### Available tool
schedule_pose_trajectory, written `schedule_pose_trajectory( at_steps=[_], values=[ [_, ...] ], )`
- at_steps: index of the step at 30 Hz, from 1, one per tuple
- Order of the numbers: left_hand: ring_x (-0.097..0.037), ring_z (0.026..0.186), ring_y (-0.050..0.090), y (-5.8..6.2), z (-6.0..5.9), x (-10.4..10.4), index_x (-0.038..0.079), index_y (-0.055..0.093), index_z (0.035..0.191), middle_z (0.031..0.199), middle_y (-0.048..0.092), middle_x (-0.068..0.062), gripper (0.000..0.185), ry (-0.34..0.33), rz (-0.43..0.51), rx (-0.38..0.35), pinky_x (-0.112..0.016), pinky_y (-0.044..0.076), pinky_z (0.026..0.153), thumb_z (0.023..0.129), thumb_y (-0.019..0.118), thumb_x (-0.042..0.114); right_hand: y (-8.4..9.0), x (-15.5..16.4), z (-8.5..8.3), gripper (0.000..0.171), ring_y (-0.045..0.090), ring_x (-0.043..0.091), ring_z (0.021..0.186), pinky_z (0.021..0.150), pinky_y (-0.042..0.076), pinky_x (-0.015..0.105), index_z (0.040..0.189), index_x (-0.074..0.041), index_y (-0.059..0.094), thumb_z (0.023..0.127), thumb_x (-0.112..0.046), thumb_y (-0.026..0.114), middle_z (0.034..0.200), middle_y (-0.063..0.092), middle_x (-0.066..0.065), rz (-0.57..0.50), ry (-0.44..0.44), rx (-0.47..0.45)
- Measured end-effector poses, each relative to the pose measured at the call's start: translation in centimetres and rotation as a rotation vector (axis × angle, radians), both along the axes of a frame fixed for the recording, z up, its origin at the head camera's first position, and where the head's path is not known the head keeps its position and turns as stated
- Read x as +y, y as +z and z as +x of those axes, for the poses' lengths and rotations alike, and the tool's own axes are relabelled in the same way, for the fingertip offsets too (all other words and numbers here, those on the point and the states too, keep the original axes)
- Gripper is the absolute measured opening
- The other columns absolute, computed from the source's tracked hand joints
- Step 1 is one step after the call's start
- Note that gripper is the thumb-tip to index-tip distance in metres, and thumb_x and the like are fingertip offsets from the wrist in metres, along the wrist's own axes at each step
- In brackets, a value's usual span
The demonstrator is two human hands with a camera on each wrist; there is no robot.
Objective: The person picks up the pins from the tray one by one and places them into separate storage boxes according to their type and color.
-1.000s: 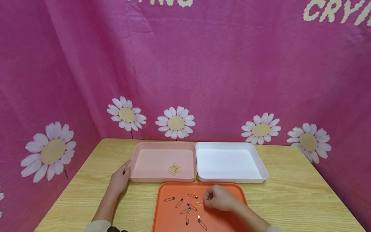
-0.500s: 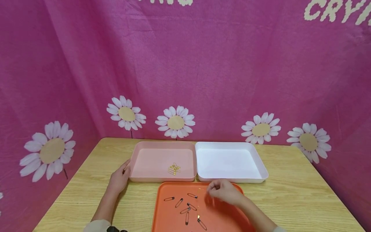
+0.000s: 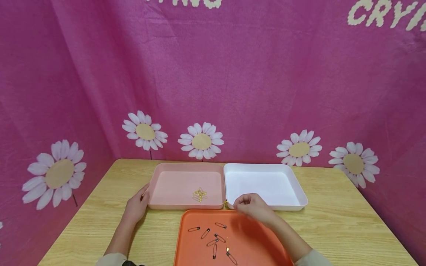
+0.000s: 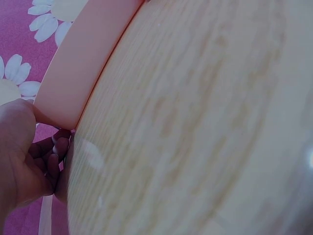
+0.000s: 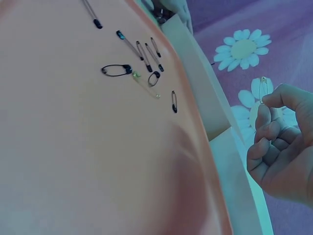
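Observation:
My right hand (image 3: 247, 204) hovers over the far edge of the orange tray (image 3: 263, 242), close to the pink tray (image 3: 173, 183) and the white tray (image 3: 263, 181). It pinches a small gold safety pin (image 5: 263, 88) between thumb and forefinger. Several black safety pins (image 3: 213, 236) and one gold pin (image 3: 227, 244) lie on the orange tray. A small heap of gold pins (image 3: 199, 194) sits in the pink tray. My left hand (image 3: 137, 205) holds the pink tray's near left corner, with its fingers (image 4: 55, 156) curled against the wall.
The white tray holds nothing. All three trays stand on a wooden table (image 3: 332, 229), walled in by a pink daisy-print cloth (image 3: 233, 92) behind and on both sides. Bare wood shows left and right of the trays.
My right hand lifted a gold pin off the orange tray and carried it away from me, toward the seam between the pink and white trays. The left hand stayed put.

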State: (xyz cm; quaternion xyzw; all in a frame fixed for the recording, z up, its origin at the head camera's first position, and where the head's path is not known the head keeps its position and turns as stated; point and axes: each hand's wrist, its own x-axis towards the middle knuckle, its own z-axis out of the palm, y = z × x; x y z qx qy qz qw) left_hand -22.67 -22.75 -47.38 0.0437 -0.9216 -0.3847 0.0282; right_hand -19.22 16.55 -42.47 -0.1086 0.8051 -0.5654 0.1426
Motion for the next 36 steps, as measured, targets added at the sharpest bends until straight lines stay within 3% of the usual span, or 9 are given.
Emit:
schedule_pose_trajectory(
  at_steps=[10,17,26,36],
  values=[
    [-0.048,0.127,0.039,0.2,0.0,0.0,0.006,0.034,0.144,0.134,0.045,-0.031,0.047,-0.005,-0.017,0.019,-0.056,0.032,0.104,0.101,0.033,0.026,0.9,-2.1,-1.6,0.026,0.033,0.007,0.049,0.047,0.030,0.020,0.097,0.012,0.060,0.086,-0.011,0.060,0.065,0.052,-0.001,-0.022,-0.018,-0.015],
    [-0.039,0.108,0.052,0.0,-0.1,0.0,0.004,0.036,0.143,0.118,0.056,-0.028,0.047,0.000,-0.015,0.044,-0.055,0.037,0.098,0.101,0.033,0.026,1.2,-3.7,-2.8,0.022,0.032,0.007,0.047,0.047,0.029,0.022,0.094,0.009,0.061,0.086,-0.011,0.061,0.062,0.050,-0.002,-0.054,0.008,0.008],
    [-0.045,0.122,0.045,-0.2,-0.1,-0.1,0.006,0.034,0.144,0.130,0.049,-0.030,0.048,-0.007,-0.002,0.025,-0.056,0.034,0.102,0.100,0.032,0.027,0.9,-6.0,-4.4,0.016,0.038,0.007,0.049,0.048,0.032,0.022,0.086,0.004,0.063,0.084,-0.010,0.057,0.065,0.052,-0.003,-0.015,-0.015,0.045],
    [-0.046,0.123,0.044,-0.2,-0.1,-0.2,0.006,0.035,0.143,0.130,0.050,-0.030,0.048,-0.004,0.002,0.035,-0.056,0.033,0.103,0.100,0.033,0.026,0.2,-8.1,-5.4,0.009,0.041,0.010,0.059,0.053,0.036,0.023,0.082,0.000,0.064,0.080,-0.008,0.060,0.072,0.055,-0.002,0.019,-0.107,0.058]
  ],
)
